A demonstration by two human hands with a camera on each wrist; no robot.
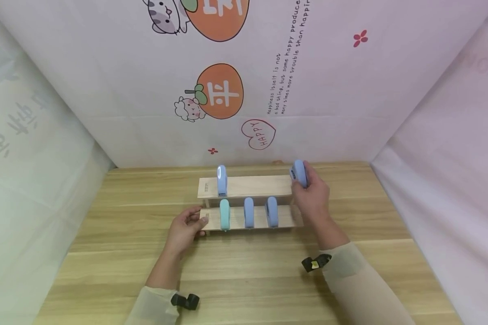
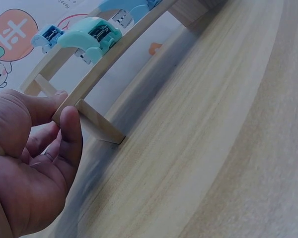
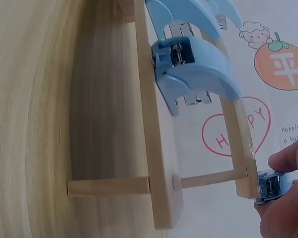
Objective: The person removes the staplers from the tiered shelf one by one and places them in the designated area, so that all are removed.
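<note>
**Left hand [image 1: 184, 232] gripped a two-tier pale wooden stand [image 1: 258, 186], right hand [image 1: 314, 194] had a rounded pale-blue plastic stapler-like gadget [image 1: 298, 173]**

So the left fingers were pinching the near left corner of the stand, thumb on top of the front board and the rest tucked around and under its end. The right fingers were closed around that blue gadget, thumb on the near side, right at the far right end of the back board. Couldn't tell if it was actually touching the wood there.

Going right from the left fingers along the front board, you had a mint-green plastic gadget [image 1: 225, 214] of the same shape first, then a slim blue gadget [image 1: 249, 212], then another blue gadget [image 1: 272, 211], which sat closest to the right fingers on that lower step. One more, a glossy blue gadget [image 1: 222, 180], stood on the back board, beyond the left fingers and well to the left of the right ones.

All of this was on a wood-grain table [image 1: 248, 280] spreading out below both sets of fingers. Past the fingers hung a white printed sheet [image 1: 329, 90] with orange fruit cartoons and a red HAPPY heart.
</note>
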